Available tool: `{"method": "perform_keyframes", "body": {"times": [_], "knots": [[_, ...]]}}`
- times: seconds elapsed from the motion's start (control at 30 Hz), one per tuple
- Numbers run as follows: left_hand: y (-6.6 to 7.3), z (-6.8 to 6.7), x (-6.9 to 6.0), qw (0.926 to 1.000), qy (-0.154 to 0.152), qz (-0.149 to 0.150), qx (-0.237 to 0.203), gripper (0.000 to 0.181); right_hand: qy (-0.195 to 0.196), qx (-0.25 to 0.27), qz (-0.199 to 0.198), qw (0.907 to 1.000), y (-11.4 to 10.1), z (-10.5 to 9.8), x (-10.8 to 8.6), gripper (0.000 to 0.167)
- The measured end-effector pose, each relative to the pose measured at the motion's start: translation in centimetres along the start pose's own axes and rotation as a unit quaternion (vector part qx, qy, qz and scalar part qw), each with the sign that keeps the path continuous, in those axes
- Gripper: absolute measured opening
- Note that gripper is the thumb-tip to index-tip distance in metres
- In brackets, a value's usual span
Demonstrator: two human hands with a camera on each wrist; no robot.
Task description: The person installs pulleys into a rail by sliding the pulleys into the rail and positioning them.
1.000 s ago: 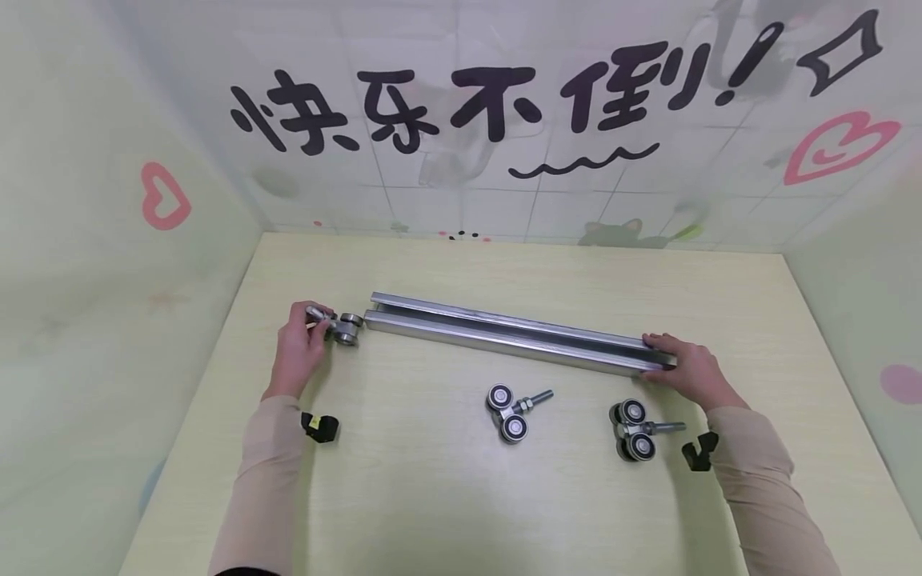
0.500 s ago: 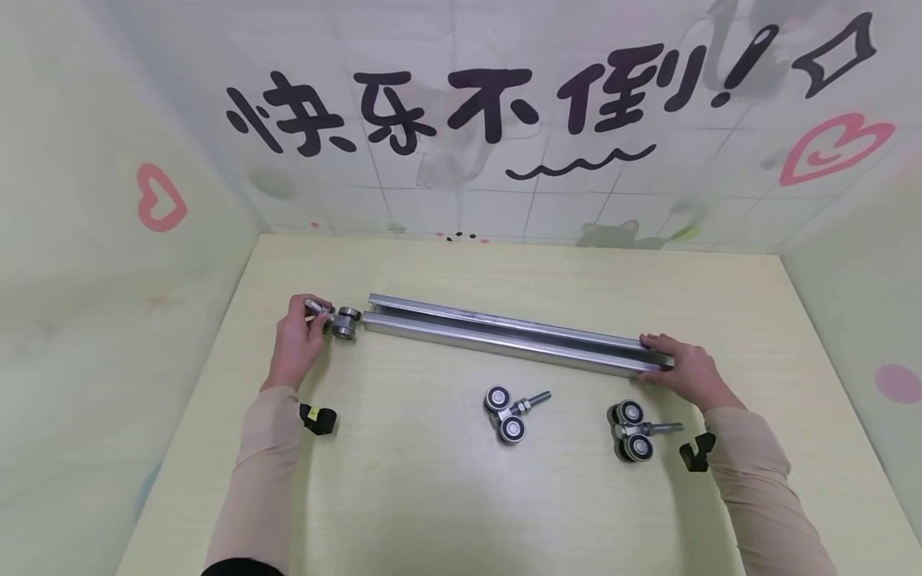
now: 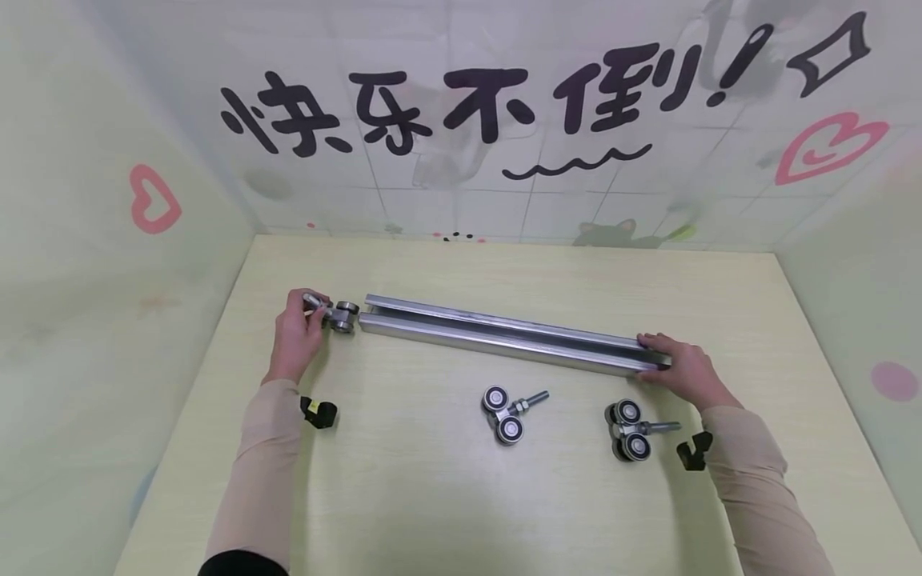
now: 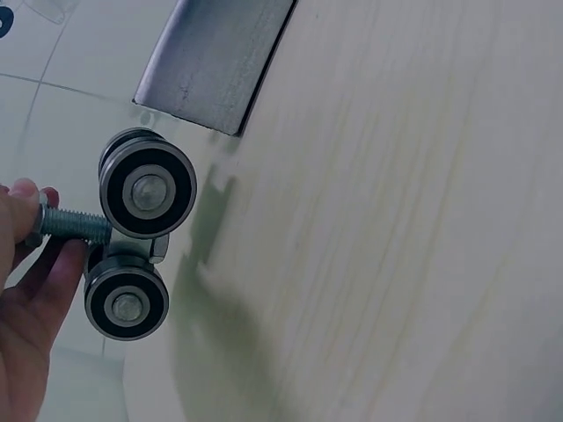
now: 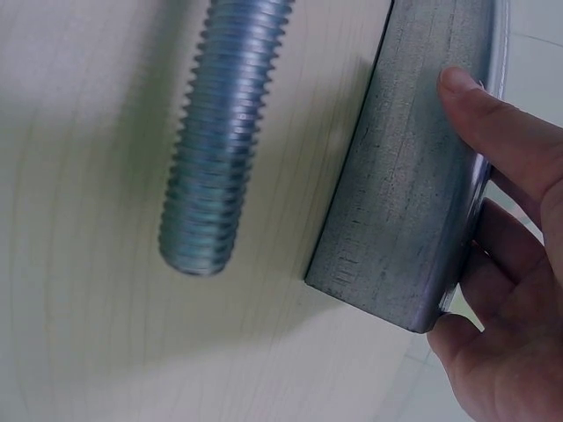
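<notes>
My left hand [image 3: 297, 340] pinches a roller trolley [image 3: 343, 317] by its threaded bolt [image 4: 75, 224], its wheels [image 4: 148, 189] facing the track. Just right of those wheels is the left end of a metal channel track [image 3: 504, 332], slotted side up; a small gap separates them. At the track's right end, my right hand [image 3: 684, 370] grips it, thumb [image 5: 493, 123] on the near wall and fingers on the far side. Two more roller trolleys lie on the table: one below the middle of the track [image 3: 507, 416], another near the right forearm [image 3: 632, 432].
The pale wooden table [image 3: 432, 496] is bordered by a printed back wall [image 3: 461, 200] and side walls. A black wrist mount [image 3: 319, 412] sits at the left cuff, another black mount [image 3: 695, 452] at the right cuff.
My left hand has lifted the trolley slightly, its wheels drawing closer to level with the track's end. The right hand and the track hold their place; the whole view has shifted a little.
</notes>
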State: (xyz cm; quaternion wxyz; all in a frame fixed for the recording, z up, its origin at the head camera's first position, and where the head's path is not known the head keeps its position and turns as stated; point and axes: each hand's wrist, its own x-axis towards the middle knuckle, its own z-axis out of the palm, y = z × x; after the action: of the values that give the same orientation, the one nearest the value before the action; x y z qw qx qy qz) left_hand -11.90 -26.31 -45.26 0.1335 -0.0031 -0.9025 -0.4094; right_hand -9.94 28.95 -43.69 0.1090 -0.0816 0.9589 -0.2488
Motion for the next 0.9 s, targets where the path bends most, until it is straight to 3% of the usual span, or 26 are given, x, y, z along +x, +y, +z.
{"method": "perform_keyframes", "body": {"times": [0.47, 0.9], "knots": [[0.2, 0.9, 1.1, 0.9998, 0.003, 0.021, -0.001, 0.021, 0.000, 0.008, 0.003, 1.0000, 0.0, 0.0, 0.0, 0.063], [0.3, 1.3, 1.5, 0.9999, -0.015, -0.002, -0.006, 0.021, -0.001, 0.006, 0.007, 1.0000, -0.1, 0.0, -0.1, 0.062]]}}
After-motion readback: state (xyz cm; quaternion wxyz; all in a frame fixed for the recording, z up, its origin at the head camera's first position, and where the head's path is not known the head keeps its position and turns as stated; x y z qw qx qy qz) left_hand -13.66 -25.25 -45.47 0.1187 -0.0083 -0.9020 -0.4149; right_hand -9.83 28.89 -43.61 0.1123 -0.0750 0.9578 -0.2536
